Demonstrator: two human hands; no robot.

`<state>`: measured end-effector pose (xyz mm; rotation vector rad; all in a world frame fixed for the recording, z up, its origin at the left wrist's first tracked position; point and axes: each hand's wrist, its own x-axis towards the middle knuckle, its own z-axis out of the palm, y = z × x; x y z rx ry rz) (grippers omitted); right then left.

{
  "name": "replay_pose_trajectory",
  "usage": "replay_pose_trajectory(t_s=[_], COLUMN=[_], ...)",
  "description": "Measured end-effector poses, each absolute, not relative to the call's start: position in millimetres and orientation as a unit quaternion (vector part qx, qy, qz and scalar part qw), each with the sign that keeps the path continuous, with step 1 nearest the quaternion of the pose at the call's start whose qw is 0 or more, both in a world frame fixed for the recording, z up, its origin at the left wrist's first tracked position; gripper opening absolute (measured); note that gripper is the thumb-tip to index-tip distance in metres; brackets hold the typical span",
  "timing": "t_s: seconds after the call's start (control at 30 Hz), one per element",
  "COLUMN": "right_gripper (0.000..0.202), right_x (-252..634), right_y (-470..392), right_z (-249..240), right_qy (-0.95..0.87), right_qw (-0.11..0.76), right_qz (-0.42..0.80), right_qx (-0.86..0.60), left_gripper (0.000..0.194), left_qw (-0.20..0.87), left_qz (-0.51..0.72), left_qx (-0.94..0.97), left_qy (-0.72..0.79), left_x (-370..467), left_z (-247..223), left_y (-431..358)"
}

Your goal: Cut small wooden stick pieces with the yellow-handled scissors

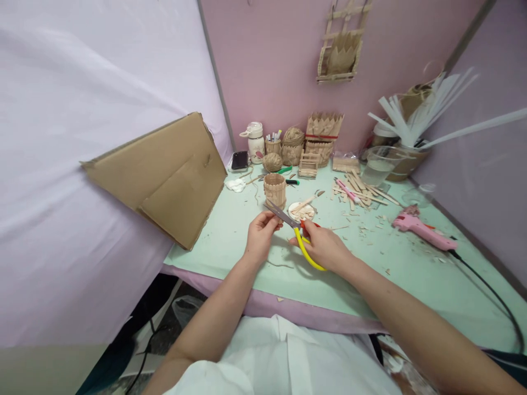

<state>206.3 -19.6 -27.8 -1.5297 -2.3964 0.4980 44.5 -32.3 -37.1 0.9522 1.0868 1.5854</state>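
My right hand point(323, 244) grips a pair of scissors point(305, 251) with yellow and red handles, its grey blades pointing up and left. The blades appear slightly apart. Close to them, my left hand point(261, 233) is pinched, fingertips just under the blade tips; what sits between those fingers is too small to make out. Just beyond stands a round cup made of wooden craft sticks point(274, 190), upright on the table. To its right, a white round lid point(295, 213) bears small cut stick pieces.
A pink glue gun point(426, 230) lies right, its cord running to the front edge. Loose craft sticks point(360, 189) and wood scraps lie right of centre. A cardboard sheet point(164, 175) leans at left. Twine balls point(272, 162), a white bottle point(256, 144) and a phone point(240, 161) stand behind.
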Motion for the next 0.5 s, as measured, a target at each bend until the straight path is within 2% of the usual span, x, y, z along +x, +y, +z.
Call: replay_pose_trajectory(t_s=[0.37, 0.5], right_gripper=[0.028, 0.03], right_x=[212, 211], right_y=[-12, -14], right_z=[-32, -30], right_qy=[-0.82, -0.814], right_qw=[0.143, 0.129], right_qz=[0.238, 0.224], right_qx=[-0.501, -0.519], left_gripper=[0.019, 0.017], left_qw=[0.49, 0.496], left_qz=[0.599, 0.603], left_qx=[0.437, 0.426], left_qy=[0.459, 0.456], left_x=[21, 22], left_z=[-36, -35], left_y=[-33, -34])
